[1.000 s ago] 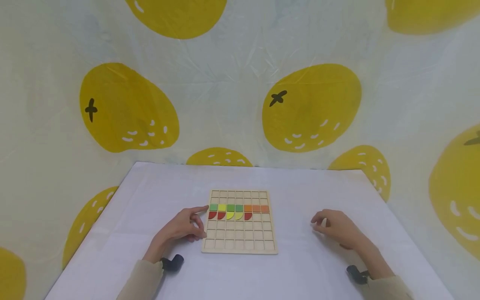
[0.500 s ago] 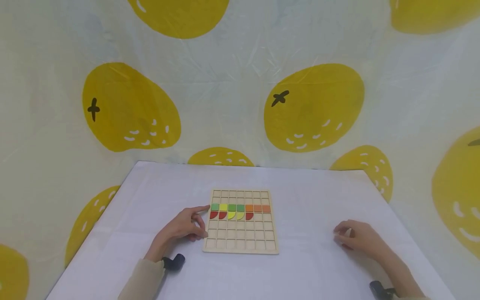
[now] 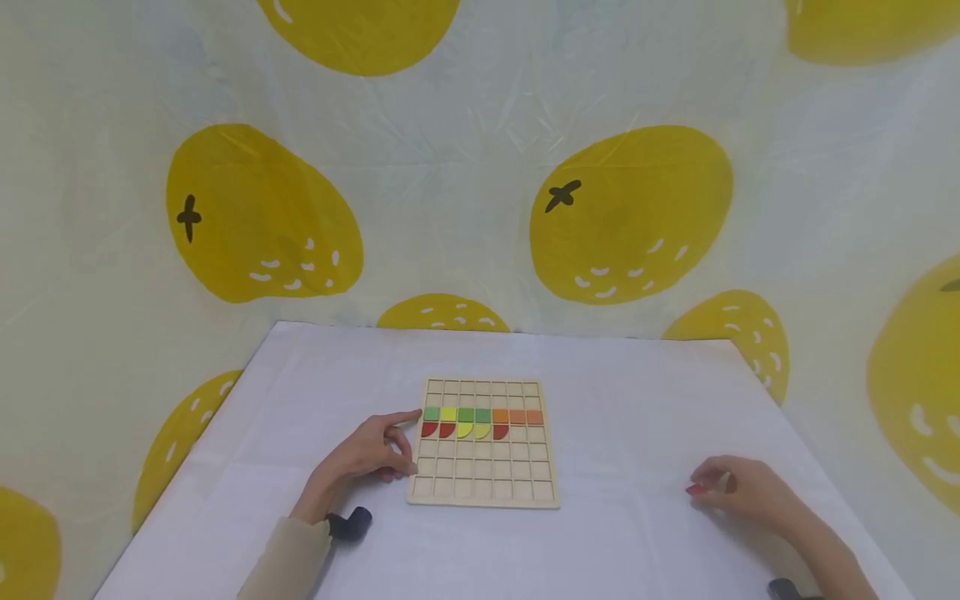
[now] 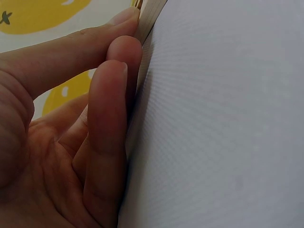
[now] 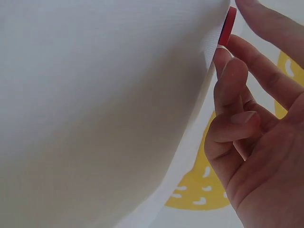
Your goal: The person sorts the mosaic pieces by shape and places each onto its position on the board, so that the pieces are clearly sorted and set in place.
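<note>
A wooden grid board lies on the white table, with green, yellow and orange square tiles filling one row. Below that row sit red and yellow quarter-circle pieces. My left hand rests at the board's left edge, its outstretched index fingertip and thumb touching the side; in the left wrist view the thumb meets the wooden edge. Far to the right, my right hand holds a small red piece between thumb and index finger, low over the cloth. The right wrist view shows that red piece edge-on at the fingertips.
The white tablecloth spreads around the board and between the hands. Behind the table hangs a pale curtain printed with large yellow fruit. A black wrist camera sits at the left cuff.
My right hand has moved right and toward the near side, and a red piece now shows at its fingertips. The left hand stays at the board's edge; the board's pieces are unchanged.
</note>
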{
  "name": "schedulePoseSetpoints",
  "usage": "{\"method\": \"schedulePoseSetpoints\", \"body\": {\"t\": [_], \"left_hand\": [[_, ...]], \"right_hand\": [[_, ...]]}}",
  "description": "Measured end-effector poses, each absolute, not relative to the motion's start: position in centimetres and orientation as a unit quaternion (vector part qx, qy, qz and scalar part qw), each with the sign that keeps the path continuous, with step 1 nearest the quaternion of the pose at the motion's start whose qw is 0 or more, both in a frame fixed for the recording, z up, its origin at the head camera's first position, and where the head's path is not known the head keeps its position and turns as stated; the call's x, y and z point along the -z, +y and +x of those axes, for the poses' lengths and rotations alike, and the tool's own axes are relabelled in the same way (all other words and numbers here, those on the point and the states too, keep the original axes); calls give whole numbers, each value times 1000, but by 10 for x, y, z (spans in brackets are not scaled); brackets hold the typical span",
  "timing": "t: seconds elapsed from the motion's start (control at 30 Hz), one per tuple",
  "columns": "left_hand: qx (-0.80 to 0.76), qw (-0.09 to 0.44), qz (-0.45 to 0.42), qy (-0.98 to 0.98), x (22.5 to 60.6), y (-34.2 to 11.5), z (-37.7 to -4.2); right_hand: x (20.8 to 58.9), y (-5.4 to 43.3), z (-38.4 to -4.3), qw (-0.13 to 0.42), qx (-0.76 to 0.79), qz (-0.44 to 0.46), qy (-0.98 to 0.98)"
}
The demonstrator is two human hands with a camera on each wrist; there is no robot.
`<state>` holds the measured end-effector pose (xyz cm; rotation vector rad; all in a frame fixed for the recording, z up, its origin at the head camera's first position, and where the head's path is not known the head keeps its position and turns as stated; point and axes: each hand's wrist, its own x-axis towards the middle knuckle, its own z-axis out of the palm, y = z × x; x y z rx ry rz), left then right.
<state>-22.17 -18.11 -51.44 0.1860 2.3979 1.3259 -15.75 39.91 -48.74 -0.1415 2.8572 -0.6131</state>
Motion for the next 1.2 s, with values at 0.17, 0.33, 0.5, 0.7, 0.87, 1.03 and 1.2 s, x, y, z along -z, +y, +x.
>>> {"method": "schedulePoseSetpoints", "body": {"t": [0.17, 0.33, 0.5, 0.7, 0.87, 1.03, 1.2], "left_hand": [[-472, 194, 59, 858, 516, -180, -223], [-469, 191, 55, 860, 516, -179, -221], [-466, 190, 52, 862, 515, -178, -221], [-464, 191, 56, 863, 515, -179, -221], [-462, 192, 58, 864, 518, -180, -222], [-463, 191, 55, 864, 517, -180, -222], [-461, 189, 52, 865, 517, -180, -222]], "right_hand": [[486, 401, -154, 128, 217, -30, 967], [484, 400, -155, 144, 226, -15, 963], [483, 396, -157, 144, 222, -22, 964], [484, 393, -160, 135, 225, -42, 964], [484, 391, -163, 146, 226, -19, 963], [485, 390, -163, 144, 223, -21, 964], [485, 387, -166, 136, 209, -28, 968]]}}
